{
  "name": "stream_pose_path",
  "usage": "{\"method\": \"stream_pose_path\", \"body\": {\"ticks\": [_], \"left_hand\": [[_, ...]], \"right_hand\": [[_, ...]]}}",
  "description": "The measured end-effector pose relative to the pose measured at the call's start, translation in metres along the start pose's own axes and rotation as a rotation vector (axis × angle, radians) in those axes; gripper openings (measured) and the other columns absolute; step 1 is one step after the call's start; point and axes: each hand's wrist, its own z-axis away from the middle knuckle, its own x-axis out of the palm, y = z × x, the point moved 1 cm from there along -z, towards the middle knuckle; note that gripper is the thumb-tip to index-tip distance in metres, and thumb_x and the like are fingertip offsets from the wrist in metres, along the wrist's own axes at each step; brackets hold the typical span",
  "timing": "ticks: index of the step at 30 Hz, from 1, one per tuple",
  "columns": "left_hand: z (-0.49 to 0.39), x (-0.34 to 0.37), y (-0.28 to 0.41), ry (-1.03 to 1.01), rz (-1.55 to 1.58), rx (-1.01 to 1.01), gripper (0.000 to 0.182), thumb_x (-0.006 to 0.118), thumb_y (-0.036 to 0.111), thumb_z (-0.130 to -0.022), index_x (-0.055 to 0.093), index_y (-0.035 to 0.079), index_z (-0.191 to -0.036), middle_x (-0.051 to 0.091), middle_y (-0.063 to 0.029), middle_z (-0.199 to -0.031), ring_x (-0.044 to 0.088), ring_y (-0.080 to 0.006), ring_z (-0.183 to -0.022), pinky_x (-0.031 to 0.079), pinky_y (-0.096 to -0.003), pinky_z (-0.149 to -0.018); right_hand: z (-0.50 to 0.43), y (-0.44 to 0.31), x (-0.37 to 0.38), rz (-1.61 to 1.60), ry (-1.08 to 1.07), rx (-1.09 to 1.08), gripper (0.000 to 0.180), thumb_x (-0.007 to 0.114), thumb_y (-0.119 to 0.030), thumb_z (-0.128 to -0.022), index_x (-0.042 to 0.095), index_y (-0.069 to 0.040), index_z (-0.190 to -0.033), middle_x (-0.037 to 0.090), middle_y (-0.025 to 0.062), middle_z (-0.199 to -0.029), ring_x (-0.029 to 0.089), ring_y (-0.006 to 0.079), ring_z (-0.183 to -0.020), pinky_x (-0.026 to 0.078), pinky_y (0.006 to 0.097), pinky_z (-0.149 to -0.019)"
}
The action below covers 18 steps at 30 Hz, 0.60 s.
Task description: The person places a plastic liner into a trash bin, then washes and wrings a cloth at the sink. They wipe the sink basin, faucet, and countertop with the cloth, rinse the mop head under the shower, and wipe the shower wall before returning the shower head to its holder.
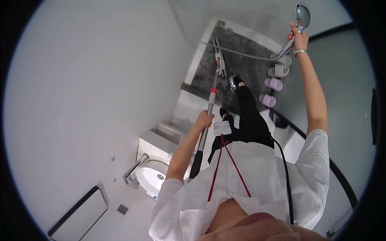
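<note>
My left hand (204,119) is wrapped around the telescopic metal pole of a mop (213,98). The flat mop head (220,57) rests on the dark shower floor, and the black grip end of the pole reaches back under my left arm. Raised at the upper right, my right hand (298,39) grips a chrome hand shower (302,13) by its handle. From the handle's lower end a flexible metal hose (238,53) sags across to the left wall. Wet, shiny patches show on the floor beside my forward foot.
Lilac slippers (273,84) and pale grey slippers (279,71) line the right side beside a frosted glass partition (337,75). A dark raised sill (197,92) crosses the floor. A washbasin (150,179) with a chrome tap (134,173) stands lower left. Floor drains (229,31) lie in the far corner.
</note>
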Motion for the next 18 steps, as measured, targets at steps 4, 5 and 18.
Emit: {"method": "stream_pose_path", "body": {"ticks": [4,5,18], "left_hand": [[-0.007,0.022,-0.046,-0.106,0.24,-0.162,0.022,0.061,0.017,-0.081,0.047,0.001,-0.086,0.048,-0.0032,-0.058,0.048,-0.0121,-0.042,0.041,-0.0273,-0.038],[-0.008,0.027,-0.056,-0.146,0.385,-0.253,0.023,0.062,0.018,-0.082,0.046,0.002,-0.086,0.047,-0.0024,-0.058,0.047,-0.0112,-0.042,0.041,-0.0269,-0.037],[-0.009,0.045,-0.15,-0.187,0.329,-0.672,0.041,0.063,0.032,-0.085,0.038,0.013,-0.059,0.03,0.0056,-0.046,0.028,-0.0079,-0.035,0.022,-0.0265,-0.033]], "right_hand": [[0.023,0.062,-0.069,-0.004,0.168,0.157,0.029,0.075,-0.021,-0.075,0.05,-0.006,-0.076,0.048,0.0019,-0.056,0.046,0.0106,-0.044,0.042,0.0259,-0.041],[0.026,0.081,-0.082,-0.004,0.178,0.183,0.029,0.075,-0.021,-0.075,0.05,-0.006,-0.076,0.048,0.0018,-0.056,0.046,0.0106,-0.045,0.042,0.0258,-0.041],[0.011,0.341,-0.154,-0.083,0.191,0.508,0.027,0.074,-0.022,-0.076,0.052,-0.007,-0.079,0.047,0.0005,-0.057,0.046,0.01,-0.045,0.04,0.0259,-0.04]]}}
